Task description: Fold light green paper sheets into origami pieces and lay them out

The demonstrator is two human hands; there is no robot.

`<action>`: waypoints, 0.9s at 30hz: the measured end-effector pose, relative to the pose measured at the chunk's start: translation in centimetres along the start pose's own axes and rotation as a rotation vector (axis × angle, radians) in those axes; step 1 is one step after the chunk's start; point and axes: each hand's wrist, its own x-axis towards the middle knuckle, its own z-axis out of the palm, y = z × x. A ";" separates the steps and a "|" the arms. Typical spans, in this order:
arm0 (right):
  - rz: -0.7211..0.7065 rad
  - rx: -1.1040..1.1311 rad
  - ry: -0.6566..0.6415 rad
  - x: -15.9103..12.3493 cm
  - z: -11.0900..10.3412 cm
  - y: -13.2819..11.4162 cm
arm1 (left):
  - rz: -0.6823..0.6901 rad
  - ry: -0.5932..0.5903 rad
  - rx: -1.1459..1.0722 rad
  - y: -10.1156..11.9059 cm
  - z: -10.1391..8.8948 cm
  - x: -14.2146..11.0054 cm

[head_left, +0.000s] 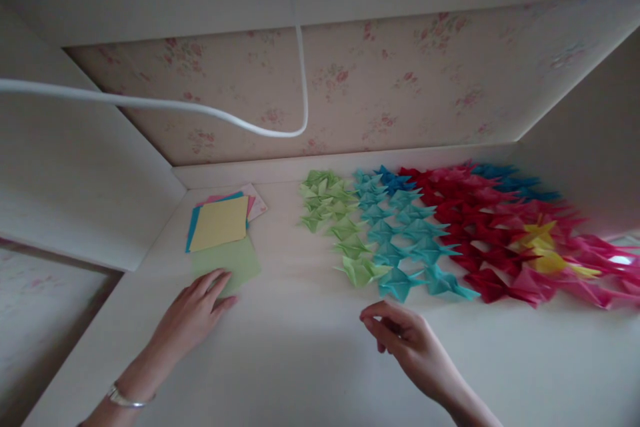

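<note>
My left hand (pixel 193 310) lies over the lower edge of a light green paper sheet (pixel 237 265), its fingers stretched out and the thumb apart. Above that sheet rests a stack of coloured square papers with a yellow sheet (pixel 220 223) on top; blue and pink edges stick out beneath. My right hand (pixel 400 333) hovers over the table just below the folded paper cranes, thumb and forefinger drawn together with nothing visible between them. Nearest to it are a light green crane (pixel 361 269) and a turquoise crane (pixel 399 283).
Rows of red cranes (pixel 480 253), pink ones and a few yellow cranes (pixel 543 243) cover the right side of the white table (pixel 300 360). A white cable (pixel 200 109) hangs across in front of the floral back wall (pixel 360 93). White panels enclose the sides.
</note>
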 end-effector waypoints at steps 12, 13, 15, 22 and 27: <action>-0.028 -0.024 -0.032 0.6 0.7 -0.9 | 0.050 -0.009 0.006 2.1 -1.0 -0.4; -0.031 -0.025 -0.037 0.6 0.8 -0.9 | 0.049 -0.003 -0.023 1.9 -0.8 -0.4; -0.041 -0.028 -0.046 0.7 0.8 -1.0 | 0.040 0.007 -0.075 1.3 -0.4 -0.2; -0.064 -0.031 -0.030 0.8 0.5 -1.3 | 0.029 0.036 -0.142 -1.7 1.3 1.1; -0.060 0.027 -0.032 0.8 0.7 -1.7 | 0.034 0.119 -0.228 -4.4 3.4 1.5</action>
